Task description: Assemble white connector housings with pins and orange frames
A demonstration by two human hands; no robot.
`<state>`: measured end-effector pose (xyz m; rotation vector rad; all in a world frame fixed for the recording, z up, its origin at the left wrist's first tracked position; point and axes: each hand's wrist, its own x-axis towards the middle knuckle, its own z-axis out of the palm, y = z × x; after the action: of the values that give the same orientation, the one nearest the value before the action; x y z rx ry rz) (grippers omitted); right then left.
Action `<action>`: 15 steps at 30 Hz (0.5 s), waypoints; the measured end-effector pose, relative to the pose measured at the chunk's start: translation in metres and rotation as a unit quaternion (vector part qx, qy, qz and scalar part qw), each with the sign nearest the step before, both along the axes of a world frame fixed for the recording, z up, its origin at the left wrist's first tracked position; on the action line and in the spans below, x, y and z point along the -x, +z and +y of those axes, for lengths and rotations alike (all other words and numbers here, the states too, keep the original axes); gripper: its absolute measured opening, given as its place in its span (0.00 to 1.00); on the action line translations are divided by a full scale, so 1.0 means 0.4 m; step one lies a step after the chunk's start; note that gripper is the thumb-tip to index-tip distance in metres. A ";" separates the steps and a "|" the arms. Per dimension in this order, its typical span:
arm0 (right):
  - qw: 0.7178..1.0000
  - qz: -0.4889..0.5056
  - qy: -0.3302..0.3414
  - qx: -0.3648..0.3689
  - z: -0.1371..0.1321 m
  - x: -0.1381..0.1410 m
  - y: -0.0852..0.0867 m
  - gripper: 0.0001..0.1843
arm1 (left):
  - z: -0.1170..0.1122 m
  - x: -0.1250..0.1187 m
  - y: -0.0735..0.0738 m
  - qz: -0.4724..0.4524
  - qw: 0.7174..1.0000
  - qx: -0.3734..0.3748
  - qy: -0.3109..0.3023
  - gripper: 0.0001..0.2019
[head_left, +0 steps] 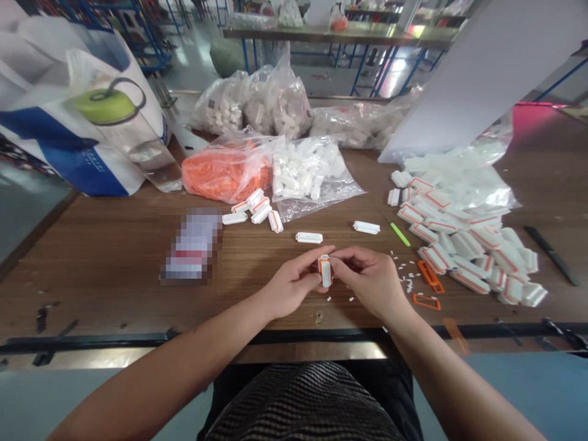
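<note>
Between my two hands, just above the table's front part, is a small white plastic piece with an orange frame (pixel 326 273). My left hand (pixel 294 283) pinches it from the left with thumb and fingers. From the right, the thumb and fingers of my right hand (pixel 367 275) close on its upper edge. Beyond my hands lie two single white plastic pieces (pixel 309 237), one behind my left hand, the other farther right. Tiny white bits are scattered near my right hand. Two loose orange frames (pixel 427 301) rest farther to the right.
A heap of white pieces with orange frames (pixel 473 245) covers the right side. A green-handled tool (pixel 400 235) and a black flat tool (pixel 551 254) flank it. Bags of orange parts (pixel 225 171) and white parts (pixel 307 165) stand behind. A blurred-out flat object (pixel 192 245) lies left.
</note>
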<state>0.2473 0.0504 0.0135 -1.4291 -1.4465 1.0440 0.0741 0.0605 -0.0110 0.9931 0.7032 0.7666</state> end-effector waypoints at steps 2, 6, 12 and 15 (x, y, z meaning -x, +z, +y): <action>1.000 -0.004 -0.004 -0.003 -0.002 0.001 -0.005 0.07 | 0.004 0.001 0.003 -0.023 0.998 0.054 0.006 0.19; 1.000 0.018 0.004 0.013 0.003 0.001 0.002 0.08 | 0.011 0.005 0.009 -0.045 0.996 0.082 0.006 0.18; 0.998 0.028 0.041 0.047 0.012 -0.008 0.007 0.08 | 0.011 0.006 0.008 0.007 0.999 0.039 -0.005 0.19; 0.997 0.015 0.057 0.046 0.008 -0.013 0.004 0.06 | 0.010 0.006 0.006 0.045 0.999 0.011 -0.006 0.20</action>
<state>0.2523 0.0536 0.0149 -1.4029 -1.4887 1.2120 0.0717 0.0645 -0.0085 1.0157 0.7800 0.7052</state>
